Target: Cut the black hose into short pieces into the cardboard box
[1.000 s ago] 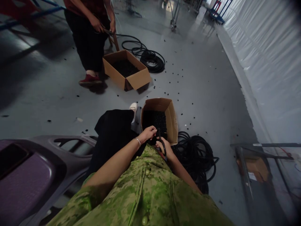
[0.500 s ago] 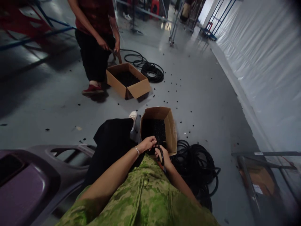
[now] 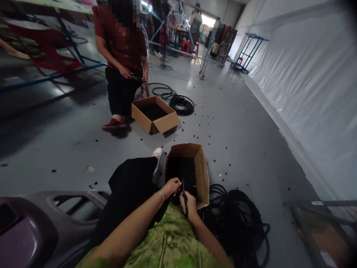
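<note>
My right hand (image 3: 189,203) is closed round the black handles of a pair of scissors (image 3: 184,196), blades pointing up. My left hand (image 3: 172,186) is pinched on something small and dark just left of the blades; I cannot make out what. Both hands hover over the near edge of an open cardboard box (image 3: 203,175) filled with small black pieces. A pile of coiled black hose (image 3: 237,219) lies on the floor right of the box.
Another person in a red shirt (image 3: 121,41) stands by a second cardboard box (image 3: 154,117) and a hose coil (image 3: 181,104). Black bits dot the grey floor (image 3: 237,130). A purple plastic chair (image 3: 33,230) sits at left, a metal frame (image 3: 315,227) at right, white sheeting along the right.
The view has tilted upward, showing more of the hall and the standing person. My hands stay at the box edge; the scissors now point more upright.
</note>
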